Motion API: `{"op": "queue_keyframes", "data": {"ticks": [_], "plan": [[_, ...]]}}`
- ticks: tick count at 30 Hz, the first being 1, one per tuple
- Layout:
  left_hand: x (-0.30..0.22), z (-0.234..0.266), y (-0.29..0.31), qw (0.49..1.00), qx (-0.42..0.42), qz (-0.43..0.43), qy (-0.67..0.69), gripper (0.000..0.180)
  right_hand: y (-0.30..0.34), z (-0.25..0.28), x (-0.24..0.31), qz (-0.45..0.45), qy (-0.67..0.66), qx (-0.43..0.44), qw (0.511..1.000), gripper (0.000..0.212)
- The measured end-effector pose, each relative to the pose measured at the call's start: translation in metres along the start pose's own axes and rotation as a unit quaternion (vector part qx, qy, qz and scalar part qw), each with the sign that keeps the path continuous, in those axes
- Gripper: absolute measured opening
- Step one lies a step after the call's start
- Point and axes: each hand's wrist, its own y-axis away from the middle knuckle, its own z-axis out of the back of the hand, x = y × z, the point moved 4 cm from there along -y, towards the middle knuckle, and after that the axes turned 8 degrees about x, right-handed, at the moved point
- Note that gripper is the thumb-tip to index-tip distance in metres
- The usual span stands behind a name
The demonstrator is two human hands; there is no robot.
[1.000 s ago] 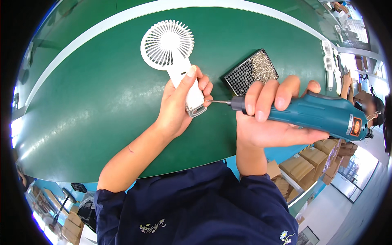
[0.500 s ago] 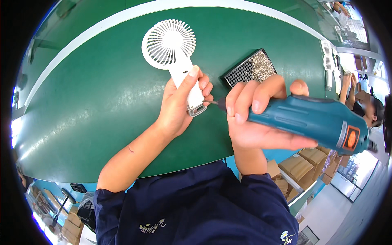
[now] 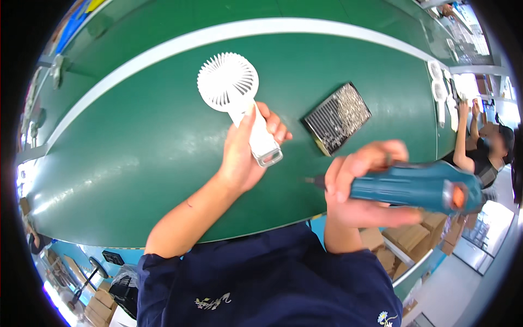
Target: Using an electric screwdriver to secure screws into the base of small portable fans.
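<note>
The left hand (image 3: 242,155) wraps its fingers around the handle of the white plastic handheld fan (image 3: 237,98), which lies on the green table (image 3: 136,141). The right hand (image 3: 354,191) grips the teal electric screwdriver (image 3: 414,186), its bit clear of the fan. Steady the handle and align the bit squarely before pressing.

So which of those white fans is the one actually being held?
The handheld fan at the middle of the green table: the left hand grips its handle. The other white fans lie untouched at the table's far right edge.
</note>
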Motion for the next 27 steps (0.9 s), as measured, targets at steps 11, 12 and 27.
{"op": "queue_keyframes", "data": {"ticks": [11,12,27], "plan": [[-0.028,-0.05,0.028,0.994,0.024,-0.073,-0.073,0.022,0.056,-0.035,-0.055,-0.287,0.069,-0.133,0.946,0.025],[-0.033,-0.049,0.032,0.997,0.02,-0.052,-0.06,0.022,0.058,-0.037,-0.057,-0.28,0.06,-0.124,0.95,0.025],[-0.076,-0.035,0.045,0.98,-0.074,-0.178,-0.055,0.033,0.059,-0.064,-0.079,-0.285,0.155,-0.124,0.938,0.02]]}}
